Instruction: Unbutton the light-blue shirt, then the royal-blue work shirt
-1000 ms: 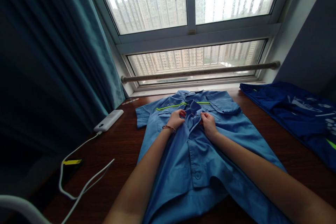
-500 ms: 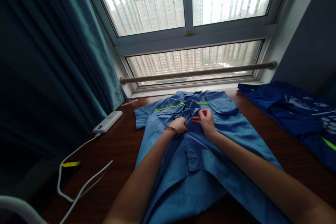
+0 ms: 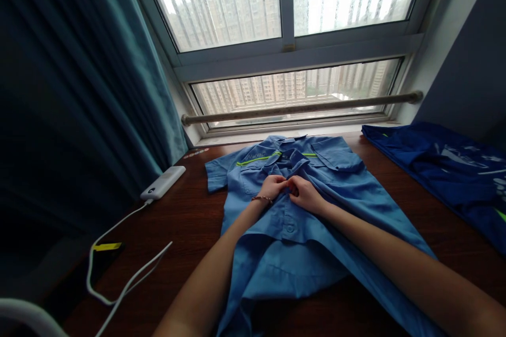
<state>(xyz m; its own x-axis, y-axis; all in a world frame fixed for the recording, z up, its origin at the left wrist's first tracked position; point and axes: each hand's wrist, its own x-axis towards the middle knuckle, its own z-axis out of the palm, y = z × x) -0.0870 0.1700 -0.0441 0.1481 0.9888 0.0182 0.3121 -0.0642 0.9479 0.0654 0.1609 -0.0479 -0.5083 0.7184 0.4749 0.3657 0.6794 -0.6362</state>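
Observation:
A light blue work shirt [image 3: 340, 189] with a yellow-green chest stripe lies front up on the dark wooden table [image 3: 190, 221], collar toward the window. Both hands meet at the shirt's front opening, a little below the collar. My left hand [image 3: 272, 187], with a beaded bracelet on the wrist, pinches the left edge of the placket. My right hand [image 3: 303, 194] pinches the right edge, its fingertips touching those of the left. The lower front of the shirt is bunched up between my forearms.
A white power bank [image 3: 163, 181] with a white cable [image 3: 118, 258] lies at the left of the table by a teal curtain [image 3: 79, 89]. A dark blue garment [image 3: 443, 168] lies at the right. A window and a rail run behind the table.
Both hands have moved down the shirt front from near the collar and come together. The lower front of the shirt has gathered up toward them.

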